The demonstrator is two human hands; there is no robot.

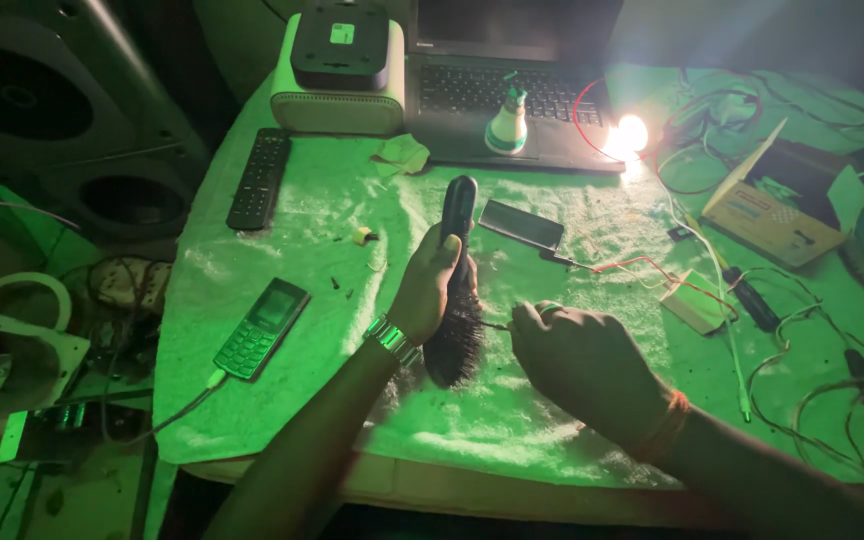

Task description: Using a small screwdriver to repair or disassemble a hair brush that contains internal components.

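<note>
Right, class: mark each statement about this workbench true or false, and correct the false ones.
1. The left hand holds a black hairbrush. True.
2. The right hand rests flat on the laptop. False: it is beside the brush bristles, pinching a thin tool.
3. A keypad phone lies left of the hands. True.
4. The bulb near the laptop is off. False: it glows brightly.
5. A remote control lies on the cloth. True.
</note>
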